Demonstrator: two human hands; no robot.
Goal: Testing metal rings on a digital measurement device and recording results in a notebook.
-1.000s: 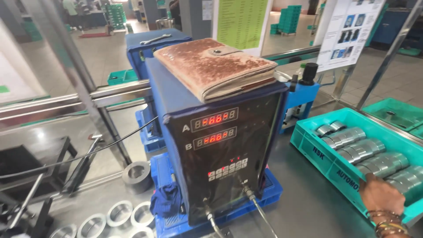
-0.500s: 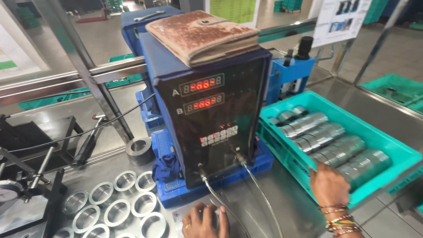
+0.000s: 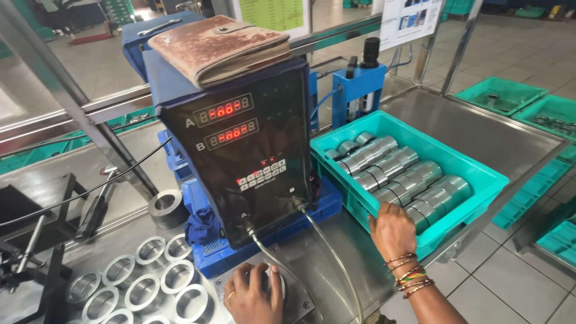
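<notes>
My left hand (image 3: 252, 295) lies over a metal ring on a small round fixture at the bench's near edge, fingers curled around the ring. My right hand (image 3: 393, 229), with bangles on the wrist, grips the near rim of a teal plastic crate (image 3: 474, 171). Stacked rows of shiny steel rings (image 3: 396, 171) fill that crate. Between my hands stands a black gauge box (image 3: 246, 156) with two red number displays and a keypad; two grey cables (image 3: 312, 222) run from its base toward me.
Several loose steel rings (image 3: 144, 279) lie at the left on the bench. A worn brown wallet-like pouch (image 3: 219, 45) rests on top of the box. A blue press stand (image 3: 360, 90) is behind the crate. More teal crates (image 3: 510, 96) sit at the right.
The view has dropped and shifted right. My right hand has come to the crate's near rim, and my left hand has come into view and settled on the ring at the fixture.
</notes>
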